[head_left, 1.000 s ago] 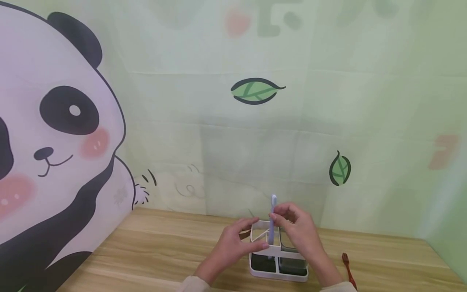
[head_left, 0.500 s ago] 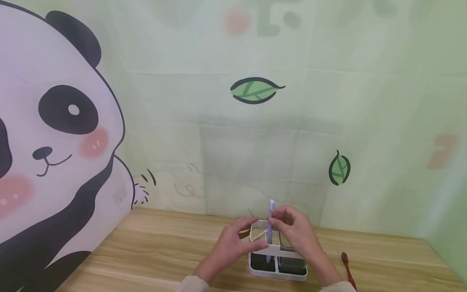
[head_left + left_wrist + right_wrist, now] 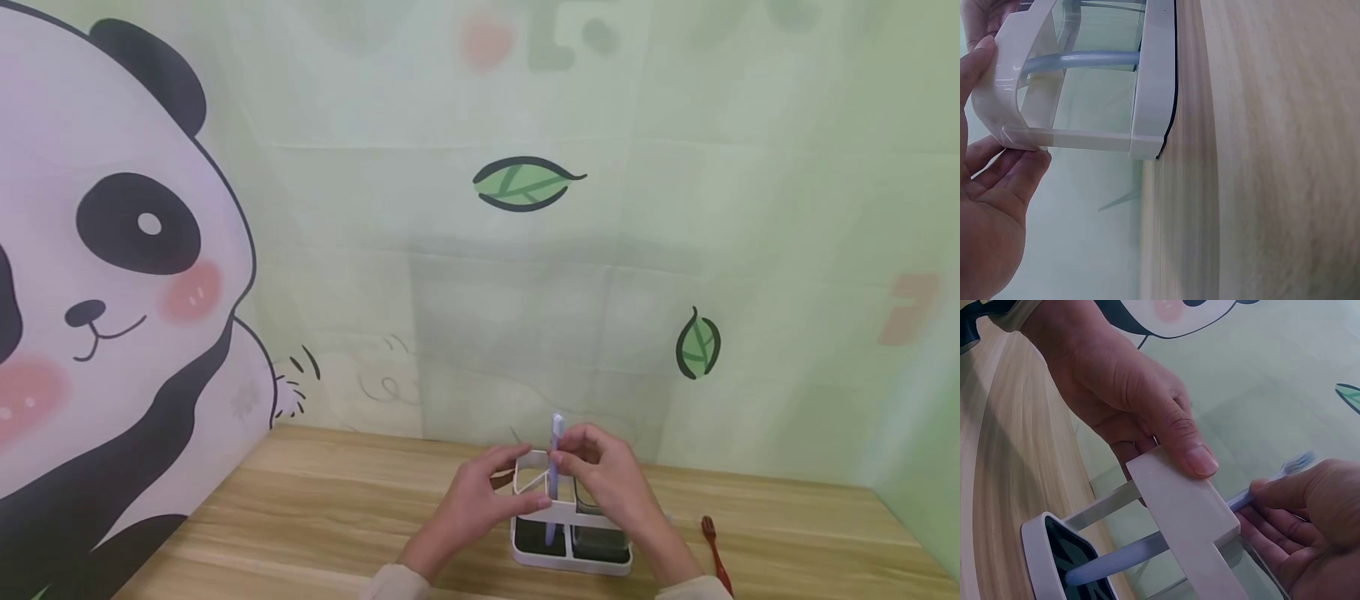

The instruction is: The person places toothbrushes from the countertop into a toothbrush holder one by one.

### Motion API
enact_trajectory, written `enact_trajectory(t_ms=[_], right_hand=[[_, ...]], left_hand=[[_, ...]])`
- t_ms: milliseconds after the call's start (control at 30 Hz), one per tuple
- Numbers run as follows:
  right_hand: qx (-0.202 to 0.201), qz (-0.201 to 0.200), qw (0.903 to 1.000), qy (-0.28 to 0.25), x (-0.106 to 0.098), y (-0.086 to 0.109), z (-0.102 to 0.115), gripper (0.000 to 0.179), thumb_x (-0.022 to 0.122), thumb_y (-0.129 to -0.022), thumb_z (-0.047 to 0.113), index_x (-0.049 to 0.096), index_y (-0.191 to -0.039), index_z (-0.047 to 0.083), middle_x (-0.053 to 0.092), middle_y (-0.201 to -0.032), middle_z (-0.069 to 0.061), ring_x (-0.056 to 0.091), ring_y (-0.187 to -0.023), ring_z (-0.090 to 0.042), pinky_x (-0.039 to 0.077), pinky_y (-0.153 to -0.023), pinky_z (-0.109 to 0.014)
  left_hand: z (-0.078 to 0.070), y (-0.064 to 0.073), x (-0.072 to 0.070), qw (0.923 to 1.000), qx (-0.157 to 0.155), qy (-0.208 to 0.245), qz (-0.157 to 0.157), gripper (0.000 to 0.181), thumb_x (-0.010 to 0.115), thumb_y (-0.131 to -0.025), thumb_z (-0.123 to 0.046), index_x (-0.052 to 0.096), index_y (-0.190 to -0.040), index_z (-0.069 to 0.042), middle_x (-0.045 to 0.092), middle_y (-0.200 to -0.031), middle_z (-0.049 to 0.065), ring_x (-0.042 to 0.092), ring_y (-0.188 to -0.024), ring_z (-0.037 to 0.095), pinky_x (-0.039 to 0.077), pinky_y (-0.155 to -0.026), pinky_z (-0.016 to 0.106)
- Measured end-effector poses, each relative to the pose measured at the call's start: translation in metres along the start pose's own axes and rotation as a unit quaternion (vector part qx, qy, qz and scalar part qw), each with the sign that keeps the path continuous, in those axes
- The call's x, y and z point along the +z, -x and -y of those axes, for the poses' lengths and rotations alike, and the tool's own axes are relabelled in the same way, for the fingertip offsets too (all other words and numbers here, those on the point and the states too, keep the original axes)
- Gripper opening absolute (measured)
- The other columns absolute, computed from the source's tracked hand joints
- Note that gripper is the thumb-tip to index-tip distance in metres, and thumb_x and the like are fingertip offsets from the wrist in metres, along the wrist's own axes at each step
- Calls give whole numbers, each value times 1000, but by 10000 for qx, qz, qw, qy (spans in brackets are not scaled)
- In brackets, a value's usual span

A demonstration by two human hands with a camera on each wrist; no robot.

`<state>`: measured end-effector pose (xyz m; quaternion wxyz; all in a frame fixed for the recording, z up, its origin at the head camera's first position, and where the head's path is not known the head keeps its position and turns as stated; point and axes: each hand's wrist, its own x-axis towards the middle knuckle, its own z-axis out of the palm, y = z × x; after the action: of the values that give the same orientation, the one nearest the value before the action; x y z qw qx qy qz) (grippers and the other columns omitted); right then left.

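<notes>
A white toothbrush holder (image 3: pixel 573 564) stands on the table, with an upper frame on posts over a base lined in black. My left hand (image 3: pixel 474 504) grips its upper frame from the left, thumb on the front face, as the right wrist view also shows. A pale blue-purple toothbrush (image 3: pixel 553 479) stands nearly upright through a slot of the frame, bristles up. Its lower end (image 3: pixel 1075 577) is at the base's dark floor. Between thumb and fingers, my right hand (image 3: pixel 613 471) pinches it just below the head. That hand partly hides the holder's right half.
A slim reddish-brown item with a wider, fork-like head (image 3: pixel 716 554) lies on the wooden table (image 3: pixel 337 517) to the right. A clear cup (image 3: pixel 587 497) sits in the holder's right compartment. Behind rises a green backdrop (image 3: pixel 337 208) with a printed panda.
The toothbrush has slid down through the holder, its lower end now showing at the base. My right hand has lowered slightly with it; the left hand has kept its place.
</notes>
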<state>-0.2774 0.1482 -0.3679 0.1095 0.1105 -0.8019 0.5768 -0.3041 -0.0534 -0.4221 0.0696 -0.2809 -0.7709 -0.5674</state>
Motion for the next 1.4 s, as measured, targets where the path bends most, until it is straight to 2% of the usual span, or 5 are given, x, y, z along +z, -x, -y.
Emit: enact_trajectory(t_ms=[167, 733, 1100, 1233, 1400], right_hand=[[-44, 11, 10000, -16, 1, -1, -1, 10, 73, -97, -4, 71, -106, 0, 76, -102, -9, 73, -102, -28, 65, -88, -36], [-147, -81, 9996, 217, 2, 1, 0, 10, 73, -98, -2, 72, -107, 2, 76, -103, -7, 72, -104, -28, 61, -97, -50], [-219, 46, 9992, 344, 1, 1, -1, 12, 74, -99, 3, 74, -111, 4, 77, -106, -5, 72, -105, -27, 59, -99, -52], [-202, 108, 9993, 298, -6, 1, -2, 15, 74, -100, 7, 74, -115, 4, 76, -109, -5, 71, -107, -26, 60, -100, -49], [-61, 41, 9996, 290, -22, 3, -1, 22, 74, -102, 11, 71, -122, 3, 75, -114, -8, 71, -109, -27, 63, -93, -38]], left_hand=[[0, 0, 0, 10000, 5, 9, 14, 65, 90, -89, -24, 63, -142, 3, 65, -140, 16, 62, -130, 34, 56, -105, 39], [-1, 0, 0, 10000, 50, -35, -3, 66, 90, -89, -24, 63, -142, 4, 65, -139, 17, 63, -129, 34, 57, -104, 37], [0, 0, -2, 10000, 32, 19, 9, 67, 90, -88, -24, 63, -142, 4, 65, -140, 17, 63, -129, 36, 56, -105, 38], [1, 1, -2, 10000, 31, 24, -3, 67, 90, -89, -25, 63, -143, 4, 64, -140, 18, 63, -129, 36, 56, -105, 38], [1, 0, 0, 10000, 52, 70, 3, 66, 91, -88, -24, 64, -142, 2, 65, -139, 18, 64, -128, 35, 56, -105, 37]])
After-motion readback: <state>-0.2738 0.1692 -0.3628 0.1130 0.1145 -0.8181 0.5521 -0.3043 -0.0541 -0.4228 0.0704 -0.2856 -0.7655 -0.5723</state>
